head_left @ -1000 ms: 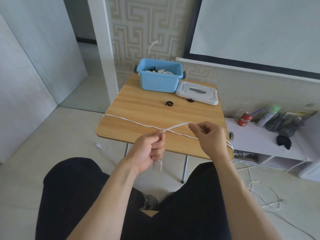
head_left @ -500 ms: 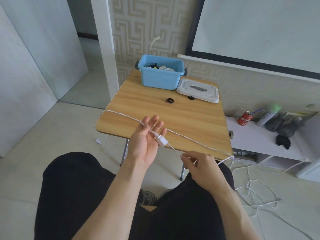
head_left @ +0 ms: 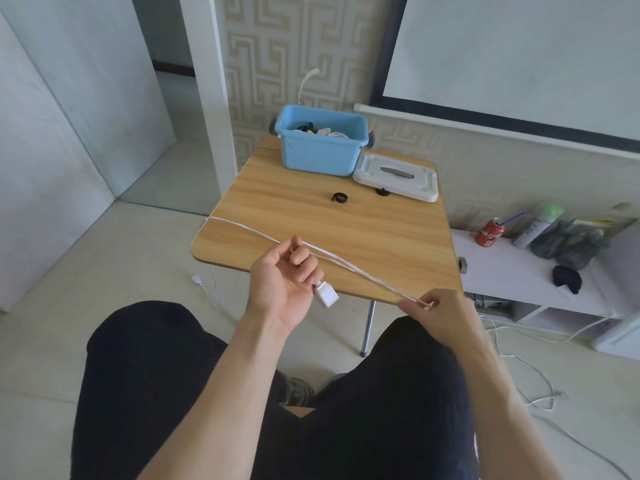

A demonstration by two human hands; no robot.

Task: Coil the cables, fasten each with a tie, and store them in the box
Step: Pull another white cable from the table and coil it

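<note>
The cable (head_left: 349,266) stretches diagonally, pinched taut between both hands, left (head_left: 282,284) and right (head_left: 438,315).

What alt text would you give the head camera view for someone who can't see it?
A seated person stretches a white cable between the left hand and right hand over a wooden table holding an open blue box, its white lid and a black tie.

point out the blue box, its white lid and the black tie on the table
blue box (head_left: 317,155), head view, front wall
white lid (head_left: 420,183), head view, flat top right of the handle
black tie (head_left: 339,198), head view, the ring's band
</note>
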